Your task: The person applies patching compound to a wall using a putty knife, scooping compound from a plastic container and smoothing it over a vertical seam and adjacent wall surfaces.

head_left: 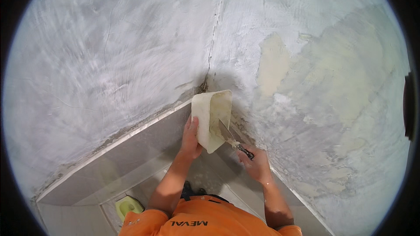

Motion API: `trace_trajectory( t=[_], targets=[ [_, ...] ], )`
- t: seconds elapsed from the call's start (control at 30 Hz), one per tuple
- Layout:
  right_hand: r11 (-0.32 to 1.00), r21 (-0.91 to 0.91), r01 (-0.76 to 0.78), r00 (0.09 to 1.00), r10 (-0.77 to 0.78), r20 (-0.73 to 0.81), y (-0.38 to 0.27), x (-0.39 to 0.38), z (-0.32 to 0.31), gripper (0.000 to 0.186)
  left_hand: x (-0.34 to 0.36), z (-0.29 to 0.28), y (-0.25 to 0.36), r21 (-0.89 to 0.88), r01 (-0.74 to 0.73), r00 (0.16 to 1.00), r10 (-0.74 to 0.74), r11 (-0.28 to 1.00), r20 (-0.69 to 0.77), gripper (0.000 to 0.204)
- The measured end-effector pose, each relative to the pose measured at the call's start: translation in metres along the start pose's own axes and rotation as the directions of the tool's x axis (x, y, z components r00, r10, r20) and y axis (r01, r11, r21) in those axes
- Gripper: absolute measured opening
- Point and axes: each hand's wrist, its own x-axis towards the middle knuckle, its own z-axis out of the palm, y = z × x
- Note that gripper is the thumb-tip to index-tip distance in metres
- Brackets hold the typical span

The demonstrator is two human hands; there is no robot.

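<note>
My left hand [190, 139] grips a white plastic tub [202, 120] by its outer side. The tub is tipped so its mouth faces right, and pale plaster coats its inner wall. In my right hand [258, 166] is a small trowel [226, 133], its dark handle [246, 151] smeared with plaster. The trowel's blade reaches into the tub's mouth, and its tip is against or close to the plaster there. Both hands are in front of the room corner, just below a rough dark gap [204, 86] between the two walls.
A plastered grey wall [109, 48] rises on the left. Yellowish patches mark the right wall [332, 83]. Below runs a band of grey tiles [131, 161] with a pale top edge. A yellow-green object [128, 206] lies low on the left, and a dark shape [409, 105] shows at the far right.
</note>
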Motion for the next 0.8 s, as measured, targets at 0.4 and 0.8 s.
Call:
trace_trajectory(
  t=[0.4,0.8],
  targets=[
    [0.731,0.603,-0.321,0.943,0.187,0.276,0.005,-0.025,-0.024,0.025,-0.014,0.037,0.006,0.056,0.142,0.989,-0.144,0.988,0.040,0.072],
    [0.943,-0.206,0.260,0.935,-0.300,-0.190,-0.090,-0.011,-0.042,0.028,0.021,0.042,0.050,-0.055,0.359,0.851,-0.302,0.932,0.430,0.070]
  ],
)
